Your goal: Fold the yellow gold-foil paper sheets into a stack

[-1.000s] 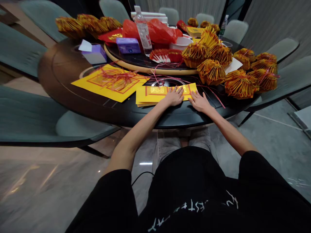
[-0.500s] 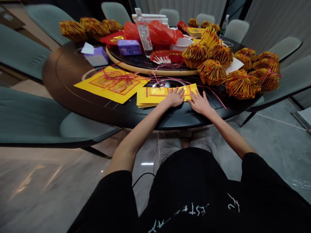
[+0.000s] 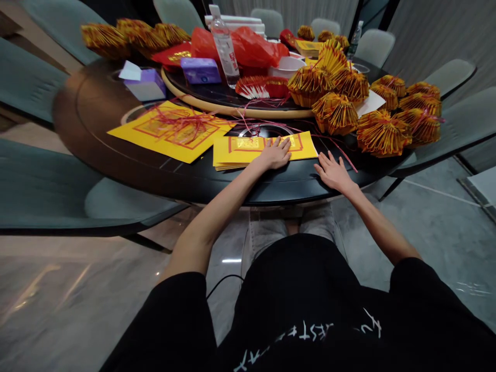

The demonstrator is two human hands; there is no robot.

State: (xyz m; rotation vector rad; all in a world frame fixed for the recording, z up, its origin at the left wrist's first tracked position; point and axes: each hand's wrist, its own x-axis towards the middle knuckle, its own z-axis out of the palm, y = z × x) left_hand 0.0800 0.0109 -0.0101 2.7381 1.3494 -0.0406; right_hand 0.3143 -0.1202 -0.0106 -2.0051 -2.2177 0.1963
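Observation:
A folded stack of yellow joss paper (image 3: 240,149) with red borders and gold print lies near the front edge of the table. My left hand (image 3: 276,154) rests flat on its upper face, fingers spread and pointing away from me. Just beyond the stack's right end, my right hand (image 3: 334,171) lies on the dark tabletop with its fingers apart, holding nothing. Left of the stack are flat yellow sheets (image 3: 155,142), with a tangle of pink-red strings (image 3: 186,124) on top.
The round table (image 3: 112,160) carries a raised turntable (image 3: 217,108). Pleated gold paper bundles (image 3: 383,135) stand at the right, others (image 3: 104,41) at the back left. A water bottle (image 3: 225,49), tissue packs (image 3: 200,71) and red plastic bag (image 3: 251,46) sit ahead. Chairs (image 3: 42,186) surround the table.
My right hand has slid off the right end of the folded paper onto the tabletop, moving right. My left hand stays on the paper. The view has shifted slightly.

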